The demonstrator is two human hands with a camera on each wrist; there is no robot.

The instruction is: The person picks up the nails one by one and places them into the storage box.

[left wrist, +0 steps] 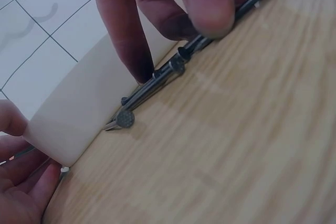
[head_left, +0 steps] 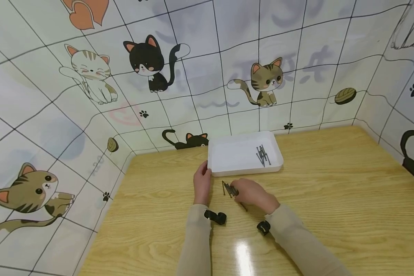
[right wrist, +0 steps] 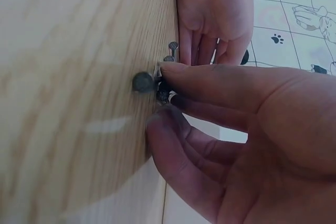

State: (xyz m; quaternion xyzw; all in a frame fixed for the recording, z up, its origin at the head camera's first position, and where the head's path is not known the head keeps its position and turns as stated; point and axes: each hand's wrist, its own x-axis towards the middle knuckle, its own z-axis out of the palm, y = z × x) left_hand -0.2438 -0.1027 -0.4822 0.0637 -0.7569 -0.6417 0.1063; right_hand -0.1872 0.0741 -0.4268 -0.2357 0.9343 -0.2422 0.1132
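Several dark metal nails (head_left: 229,189) lie on the wooden table just in front of a white tray (head_left: 241,173). My right hand (head_left: 253,193) is over this small pile, with thumb and fingertips pinching some of the nails (right wrist: 163,85). Round flat heads show on the nails (left wrist: 125,118) nearest the left wrist camera. At the tray's front left corner, my left hand (head_left: 202,183) grips its side between thumb and fingers. Inside the tray, toward its right end, more nails (head_left: 263,155) lie in a loose heap. Exactly how many nails the right fingers hold is hidden.
The wooden table (head_left: 331,184) stretches out on both sides of the tray. Behind it and at both sides rise walls (head_left: 207,57) covered in a cat-and-grid print. Each wrist carries a black camera strap (head_left: 215,217).
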